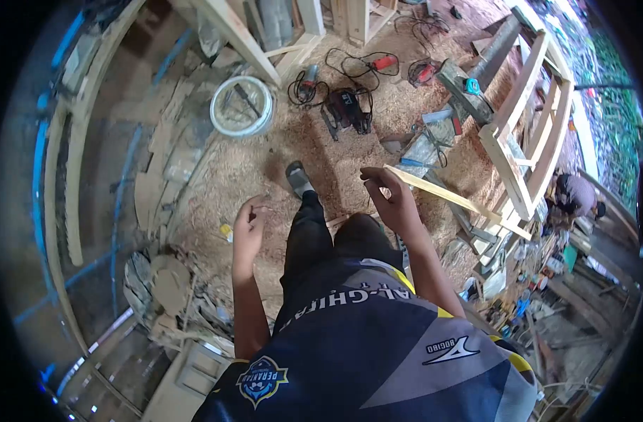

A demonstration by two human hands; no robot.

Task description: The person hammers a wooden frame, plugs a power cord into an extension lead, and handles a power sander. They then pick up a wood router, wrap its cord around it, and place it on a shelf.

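Note:
My left hand (249,221) hangs over the sawdust floor at the left of my legs, fingers loosely curled and apart, with nothing in it. To the right, my right hand (391,200) is raised with thumb and fingers bent and a gap between them; it holds nothing that shows. A long pale wooden strip (448,194) runs from beside my right hand's fingers down to the right. Whether the hand touches the strip I cannot tell. Ahead on the floor lies a dark power tool (348,110) with its cord.
A white bucket (242,131) stands ahead at the left. Red corded tools (383,62) lie beyond. At the right are a wooden frame (505,169), a blue tape measure (472,86) on a beam, and pliers (439,144). Another person (574,195) crouches at the far right.

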